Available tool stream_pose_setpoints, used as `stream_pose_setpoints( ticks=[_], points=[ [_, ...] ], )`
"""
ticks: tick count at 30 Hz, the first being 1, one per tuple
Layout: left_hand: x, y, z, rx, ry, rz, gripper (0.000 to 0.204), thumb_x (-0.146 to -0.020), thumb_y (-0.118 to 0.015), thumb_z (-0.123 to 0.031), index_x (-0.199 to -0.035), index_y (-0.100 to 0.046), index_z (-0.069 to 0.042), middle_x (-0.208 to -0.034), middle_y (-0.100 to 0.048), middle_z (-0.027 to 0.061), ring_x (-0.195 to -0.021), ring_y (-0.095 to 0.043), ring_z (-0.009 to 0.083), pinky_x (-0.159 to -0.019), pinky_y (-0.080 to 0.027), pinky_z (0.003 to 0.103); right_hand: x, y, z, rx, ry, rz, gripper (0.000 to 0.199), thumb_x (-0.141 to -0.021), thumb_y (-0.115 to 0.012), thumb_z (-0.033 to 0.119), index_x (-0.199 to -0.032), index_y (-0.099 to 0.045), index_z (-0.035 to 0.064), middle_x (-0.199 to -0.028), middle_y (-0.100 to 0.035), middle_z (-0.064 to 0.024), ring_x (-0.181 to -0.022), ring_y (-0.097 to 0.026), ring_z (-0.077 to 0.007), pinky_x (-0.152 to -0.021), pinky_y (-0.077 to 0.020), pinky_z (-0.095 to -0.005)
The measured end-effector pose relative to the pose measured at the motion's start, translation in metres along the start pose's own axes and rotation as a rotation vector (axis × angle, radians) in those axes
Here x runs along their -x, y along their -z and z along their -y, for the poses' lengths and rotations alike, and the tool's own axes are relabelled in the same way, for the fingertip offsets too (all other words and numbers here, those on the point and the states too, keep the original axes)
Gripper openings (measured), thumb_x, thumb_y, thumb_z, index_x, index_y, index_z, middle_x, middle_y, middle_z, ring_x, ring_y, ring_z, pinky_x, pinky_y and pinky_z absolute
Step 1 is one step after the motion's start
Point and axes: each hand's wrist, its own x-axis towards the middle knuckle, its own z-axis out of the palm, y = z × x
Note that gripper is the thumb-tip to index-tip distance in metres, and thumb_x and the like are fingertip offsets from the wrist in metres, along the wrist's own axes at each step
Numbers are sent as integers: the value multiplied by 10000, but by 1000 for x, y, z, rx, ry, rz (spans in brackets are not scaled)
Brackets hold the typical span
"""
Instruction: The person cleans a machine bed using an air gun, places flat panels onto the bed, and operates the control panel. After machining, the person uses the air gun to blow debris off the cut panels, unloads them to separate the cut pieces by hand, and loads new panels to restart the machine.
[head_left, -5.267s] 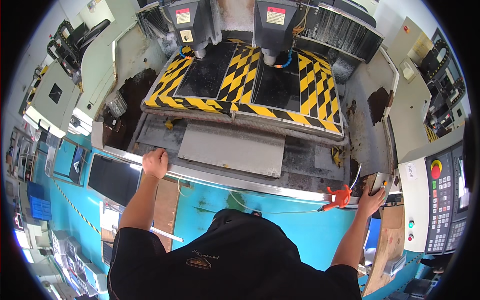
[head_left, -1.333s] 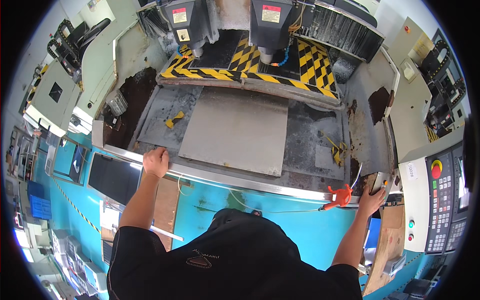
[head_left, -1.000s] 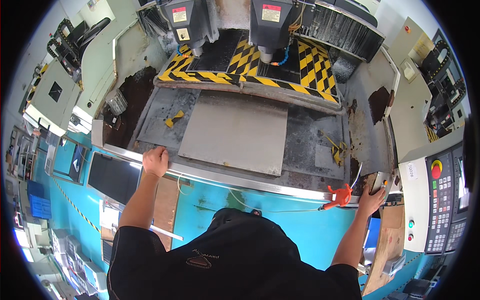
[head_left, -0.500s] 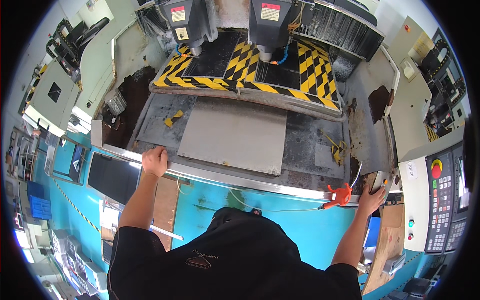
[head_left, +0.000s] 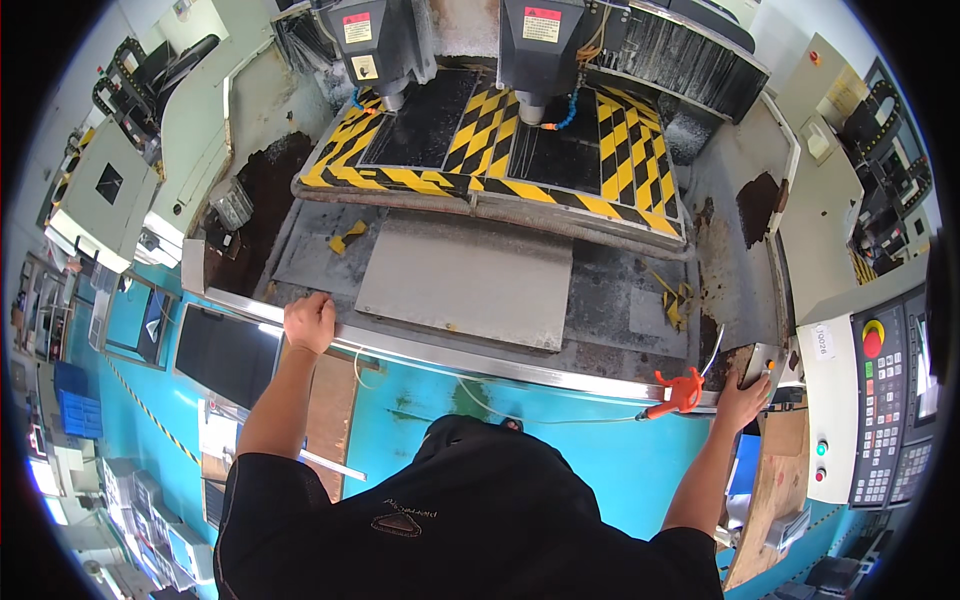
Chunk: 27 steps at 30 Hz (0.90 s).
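Steel rail, front edge of machine bed: rigid, likely slick; best gripped from above. Left hand rests on it, fingers curled over. Right hand grasps grey handheld box beside orange nozzle. Grey plate lies flat behind.

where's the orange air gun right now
In the head view, the orange plastic air gun hangs on the machine's metal front rail, lower right, just left of the right hand.

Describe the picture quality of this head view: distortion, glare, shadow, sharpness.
Head view: strong fisheye, the metal rail bows and a black rim rings the frame; even overhead light, glare on the rail near the left hand; centre sharp, edges by the control panel softer; dark shadow under the spindles.
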Motion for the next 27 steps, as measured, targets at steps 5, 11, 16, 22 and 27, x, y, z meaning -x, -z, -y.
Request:
stream_pose_setpoints(
  ticks=[5,11,16,22,27],
  points=[
    [-2,-1,-1,3,-5,-12,165,-860,-621,-261,-817,-714,-132,-727,-686,92,-750,-661,323,-735,-488,468,-2,0,2,-9,-8,-1,874,-885,-676,535,-1514,-374,10,-1535,-418,-224,-1432,-386,-373,-1221,-269,-467],
    [-5,-2,-1,20,-18,-16,155,-858,-625,-253,-821,-713,-130,-719,-681,98,-744,-661,329,-727,-488,469,-4,1,6,-19,-28,14,874,-885,-674,538,-1516,-376,11,-1538,-418,-219,-1435,-382,-373,-1221,-269,-464],
    [-7,-4,-1,-17,23,-1,151,-859,-627,-249,-820,-709,-129,-713,-676,98,-735,-656,334,-718,-487,472,-6,3,10,2,-72,84,861,-878,-690,482,-1530,-357,29,-1559,-378,-228,-1447,-362,-368,-1224,-264,-460],
    [-10,-6,-1,16,3,-30,145,-861,-624,-238,-812,-708,-130,-715,-675,100,-734,-649,337,-723,-483,472,-7,2,15,-6,-128,97,863,-876,-690,508,-1553,-349,96,-1587,-303,-265,-1460,-327,-414,-1192,-303,-471],
    [-10,-6,-2,25,-16,-29,157,-864,-620,-246,-814,-710,-127,-721,-678,103,-739,-649,337,-732,-484,470,-8,0,16,-46,-113,33,866,-879,-686,528,-1555,-346,107,-1588,-266,-301,-1458,-319,-439,-1186,-312,-478]
  ],
)
